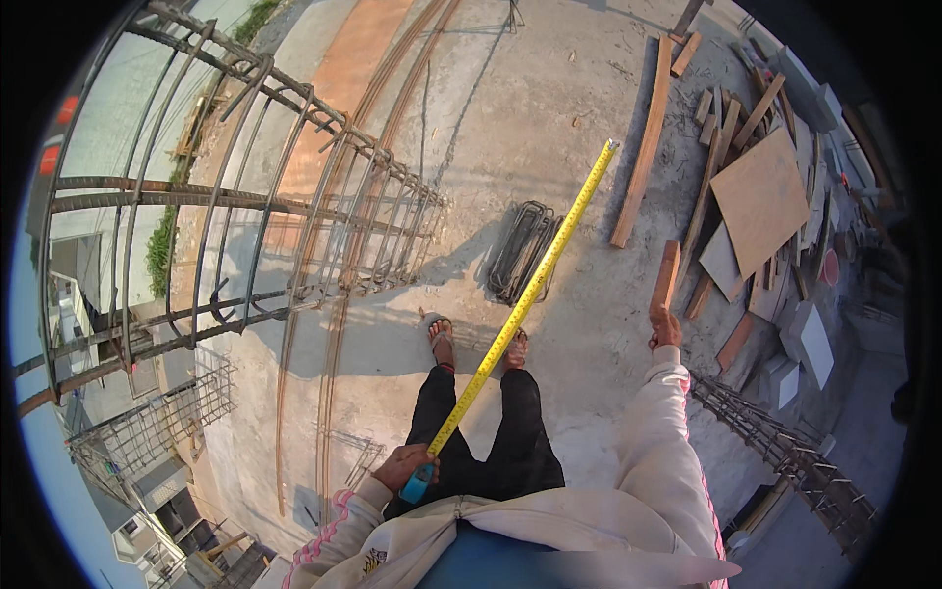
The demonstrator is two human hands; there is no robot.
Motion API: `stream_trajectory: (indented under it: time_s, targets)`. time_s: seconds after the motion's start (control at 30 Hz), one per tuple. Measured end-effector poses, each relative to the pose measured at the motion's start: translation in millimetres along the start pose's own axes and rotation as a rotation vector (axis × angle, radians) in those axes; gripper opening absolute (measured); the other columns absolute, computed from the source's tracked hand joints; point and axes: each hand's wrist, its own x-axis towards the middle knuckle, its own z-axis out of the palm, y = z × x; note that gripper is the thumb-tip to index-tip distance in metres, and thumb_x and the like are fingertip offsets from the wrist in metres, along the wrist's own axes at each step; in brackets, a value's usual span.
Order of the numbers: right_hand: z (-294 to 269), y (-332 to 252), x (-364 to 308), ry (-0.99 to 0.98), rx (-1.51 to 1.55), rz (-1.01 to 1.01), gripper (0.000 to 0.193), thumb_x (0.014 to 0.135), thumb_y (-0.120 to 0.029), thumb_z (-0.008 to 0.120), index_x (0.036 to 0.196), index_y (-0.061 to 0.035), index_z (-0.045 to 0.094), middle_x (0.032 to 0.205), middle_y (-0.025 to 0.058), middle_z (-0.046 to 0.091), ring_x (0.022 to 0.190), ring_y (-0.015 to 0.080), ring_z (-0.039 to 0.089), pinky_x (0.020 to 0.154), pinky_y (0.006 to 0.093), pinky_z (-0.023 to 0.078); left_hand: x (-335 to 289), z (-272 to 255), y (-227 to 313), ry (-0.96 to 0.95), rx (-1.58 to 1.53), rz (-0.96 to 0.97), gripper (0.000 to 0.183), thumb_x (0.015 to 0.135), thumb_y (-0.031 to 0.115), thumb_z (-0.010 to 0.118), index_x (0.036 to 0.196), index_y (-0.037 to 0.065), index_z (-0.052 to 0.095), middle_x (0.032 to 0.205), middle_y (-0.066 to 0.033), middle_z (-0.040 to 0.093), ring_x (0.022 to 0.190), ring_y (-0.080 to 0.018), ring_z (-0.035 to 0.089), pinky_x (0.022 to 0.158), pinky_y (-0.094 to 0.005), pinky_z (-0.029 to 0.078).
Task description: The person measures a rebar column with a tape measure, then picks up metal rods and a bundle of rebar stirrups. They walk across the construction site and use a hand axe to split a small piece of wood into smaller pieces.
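Note:
My left hand point(402, 468) is closed round a tape measure with a teal case point(419, 483), low in front of my waist. Its yellow blade point(525, 297) is drawn out long and slants up to the right, the metal end tip hanging free in the air. Out to the right, my right hand point(666, 329) grips the lower end of a short wooden piece point(667, 272) that stands up from the fist. Below the blade, between it and my feet, lies a bundle of bent steel stirrups point(519, 253) on the concrete.
A tall rebar column cage point(260, 177) rises at the left, with long rods point(339, 324) beside it. A long plank point(643, 142) lies right of the tape. Farther right sit a plywood sheet point(760, 204) and scrap wood. Another rebar cage point(785, 454) is at the lower right.

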Motion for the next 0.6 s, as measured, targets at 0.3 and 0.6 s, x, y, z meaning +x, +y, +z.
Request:
stream_trajectory:
  time_s: [0.3, 0.6]
  targets:
    - [-16.9, -89.6, -159.1, -0.553, -0.355, -0.267, 0.044, 0.098, -0.041, 0.069, 0.127, -0.0083, 0.066, 0.097, 0.0098, 0.072, 0.046, 0.0073, 0.041, 0.041, 0.028, 0.034, -32.4, 3.1, 18.3, -0.099, 0.235, 0.25, 0.026, 0.103, 0.024, 0.055, 0.099, 0.0, 0.067, 0.088, -0.01, 0.071, 0.081, -0.018, 0.07, 0.077, -0.0318, 0.057]
    - [100.0, -50.3, -465.6, -0.931, 0.155, -0.179, 0.033, 0.103, -0.037, 0.066, 0.117, -0.0075, 0.066, 0.096, 0.0042, 0.069, 0.052, 0.0049, 0.039, 0.046, 0.0243, 0.033, -93.9, -68.4, 13.5, -0.079, 0.7, 0.595, 0.026, 0.1, 0.023, 0.055, 0.098, 0.001, 0.069, 0.087, -0.0086, 0.073, 0.084, -0.0175, 0.07, 0.082, -0.0333, 0.055]
